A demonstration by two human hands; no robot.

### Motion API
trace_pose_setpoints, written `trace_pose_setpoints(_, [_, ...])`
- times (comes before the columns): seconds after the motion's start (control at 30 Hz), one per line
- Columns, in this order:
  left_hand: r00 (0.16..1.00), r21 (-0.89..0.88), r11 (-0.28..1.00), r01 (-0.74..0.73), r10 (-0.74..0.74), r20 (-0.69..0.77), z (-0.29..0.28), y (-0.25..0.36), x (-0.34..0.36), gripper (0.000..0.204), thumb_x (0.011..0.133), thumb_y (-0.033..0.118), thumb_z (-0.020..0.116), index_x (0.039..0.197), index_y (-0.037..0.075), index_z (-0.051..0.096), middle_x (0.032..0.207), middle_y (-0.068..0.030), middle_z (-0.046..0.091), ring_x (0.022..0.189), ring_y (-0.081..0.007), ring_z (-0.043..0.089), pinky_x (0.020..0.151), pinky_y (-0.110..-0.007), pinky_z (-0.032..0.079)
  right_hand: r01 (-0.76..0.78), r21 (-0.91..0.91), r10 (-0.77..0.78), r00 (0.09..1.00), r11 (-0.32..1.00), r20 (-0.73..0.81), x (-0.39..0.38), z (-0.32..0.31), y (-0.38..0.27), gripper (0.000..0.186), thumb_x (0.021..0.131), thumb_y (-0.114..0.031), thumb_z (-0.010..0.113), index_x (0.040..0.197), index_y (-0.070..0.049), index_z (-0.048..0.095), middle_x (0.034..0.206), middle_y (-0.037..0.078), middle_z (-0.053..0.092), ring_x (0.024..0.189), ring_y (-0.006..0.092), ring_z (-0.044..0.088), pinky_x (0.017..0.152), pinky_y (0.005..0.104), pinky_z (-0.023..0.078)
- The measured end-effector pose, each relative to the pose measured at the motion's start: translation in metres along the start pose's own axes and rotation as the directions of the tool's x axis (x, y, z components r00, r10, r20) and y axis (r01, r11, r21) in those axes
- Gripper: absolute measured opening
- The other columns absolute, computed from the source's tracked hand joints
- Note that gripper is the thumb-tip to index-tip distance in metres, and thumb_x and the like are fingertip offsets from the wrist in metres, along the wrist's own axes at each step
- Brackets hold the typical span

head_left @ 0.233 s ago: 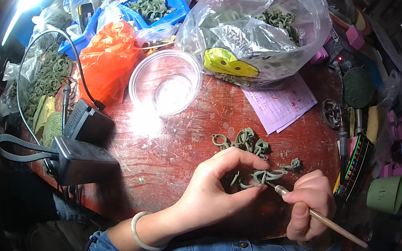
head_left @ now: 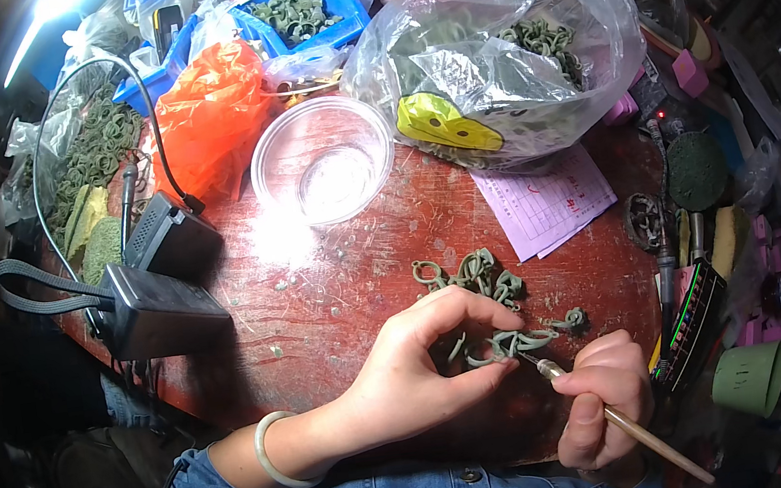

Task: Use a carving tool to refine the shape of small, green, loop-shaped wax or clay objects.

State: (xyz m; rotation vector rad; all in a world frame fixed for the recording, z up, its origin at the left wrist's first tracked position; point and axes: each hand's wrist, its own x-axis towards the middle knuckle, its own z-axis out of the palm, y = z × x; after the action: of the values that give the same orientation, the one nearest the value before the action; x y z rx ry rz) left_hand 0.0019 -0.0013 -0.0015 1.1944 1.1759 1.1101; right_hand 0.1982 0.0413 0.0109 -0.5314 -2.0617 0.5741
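My left hand (head_left: 406, 369), with a pale bangle (head_left: 273, 451) at the wrist, has its thumb and forefinger curled around a curly dull-green piece (head_left: 510, 344), the thumb against its lower edge. My right hand (head_left: 600, 399) grips a slim tool (head_left: 658, 440) with a wooden handle and metal front; its tip points into that piece, and I cannot tell exactly where it touches. Just above my fingers a small cluster of similar green pieces (head_left: 472, 275) lies on the scratched red table (head_left: 303, 323). A small loose piece (head_left: 570, 319) lies to the right.
A clear round container (head_left: 322, 160), pink papers (head_left: 541, 201) and a plastic bag of green pieces (head_left: 495, 65) sit farther back. Blue trays (head_left: 332, 7) and an orange bag (head_left: 205, 120) line the rear. Black devices (head_left: 165, 311) stand left; tools (head_left: 687, 320) and a green cup (head_left: 749, 380) sit right.
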Motion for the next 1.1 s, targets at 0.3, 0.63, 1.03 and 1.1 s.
trace_pose_setpoints(0.3, [0.996,0.121,0.989,-0.086,0.087,-0.001,-0.001,0.0,0.002,0.027,0.078,-0.001,0.072,0.103,0.001,0.064,0.098,-0.0039,0.061,0.091,-0.0093,0.06,0.08,-0.023,0.048,-0.072,0.027,0.071,0.997,0.997,0.043,0.001,-0.002,0.0,0.013,0.089,-0.011,0.054,0.092,0.001,0.059,0.075,0.01,0.054,0.061,0.0211,0.053,0.055,0.0318,0.045])
trace_pose_setpoints(0.63, [1.0,-0.105,0.994,0.025,-0.025,0.002,0.001,-0.003,0.0,0.028,0.081,-0.001,0.07,0.107,0.0,0.06,0.102,-0.0031,0.063,0.095,-0.0076,0.059,0.083,-0.023,0.048,-0.192,0.154,0.187,0.981,0.969,0.047,-0.006,-0.008,0.003,0.014,0.093,-0.011,0.05,0.096,0.002,0.056,0.082,0.012,0.055,0.064,0.0209,0.056,0.06,0.032,0.047])
trace_pose_setpoints(1.03, [0.999,0.005,0.999,-0.048,0.048,-0.015,0.002,0.001,0.0,0.026,0.08,-0.001,0.071,0.104,0.0,0.06,0.098,-0.0032,0.063,0.091,-0.0066,0.059,0.079,-0.022,0.048,-0.193,0.156,0.184,0.981,0.969,0.068,-0.003,-0.005,0.001,0.012,0.091,-0.008,0.053,0.098,0.003,0.056,0.079,0.012,0.057,0.062,0.0215,0.057,0.058,0.0329,0.048])
trace_pose_setpoints(1.1, [0.998,0.006,0.999,-0.053,0.053,-0.016,0.002,0.0,0.0,0.026,0.08,-0.001,0.071,0.104,0.0,0.06,0.097,-0.003,0.063,0.09,-0.0064,0.059,0.078,-0.022,0.048,-0.196,0.158,0.187,0.98,0.968,0.065,-0.003,-0.004,0.001,0.012,0.091,-0.007,0.053,0.098,0.003,0.056,0.079,0.012,0.058,0.063,0.0218,0.057,0.059,0.033,0.048])
